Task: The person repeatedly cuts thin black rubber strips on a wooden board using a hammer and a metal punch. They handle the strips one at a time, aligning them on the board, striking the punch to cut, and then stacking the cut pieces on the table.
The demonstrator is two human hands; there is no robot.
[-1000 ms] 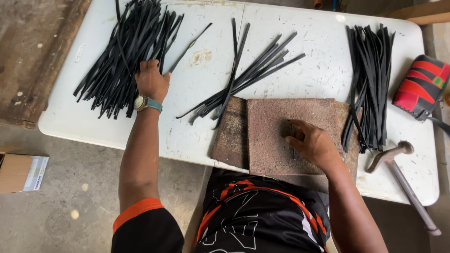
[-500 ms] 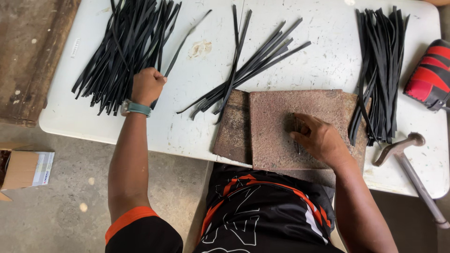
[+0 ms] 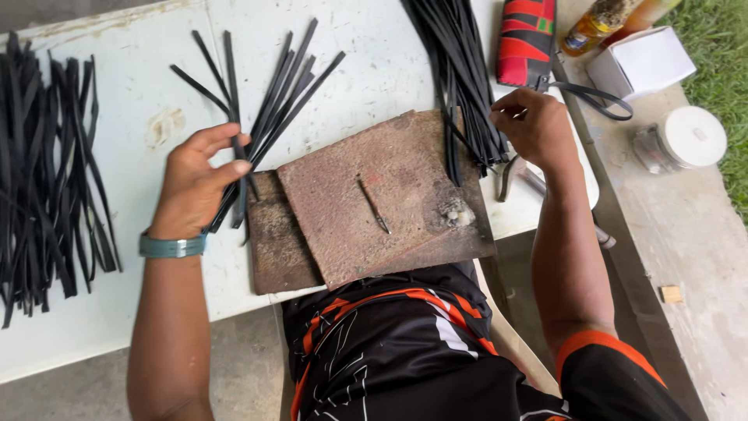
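Observation:
My left hand (image 3: 196,181) grips a few black strips of the middle bundle (image 3: 273,90) between thumb and fingers, at the left edge of the rusty metal plate (image 3: 405,168). A thin metal spike (image 3: 374,206) lies loose on that plate. A second, darker plate (image 3: 273,245) sticks out from beneath it. My right hand (image 3: 536,125) is curled at the right edge of the right bundle of black strips (image 3: 456,70), its fingertips pinching a strip. A hammer head (image 3: 508,178) shows just below that hand.
A large pile of black strips (image 3: 47,179) lies at the left of the white table (image 3: 366,47). A red and black patterned pouch (image 3: 526,39) with a strap, bottles (image 3: 600,19), a white box (image 3: 643,58) and a round white-lidded jar (image 3: 689,136) sit at the right.
My left hand left the far-left pile and took hold of the middle bundle. My right hand lifted off the rusty plate and went to the right bundle. The view swung right.

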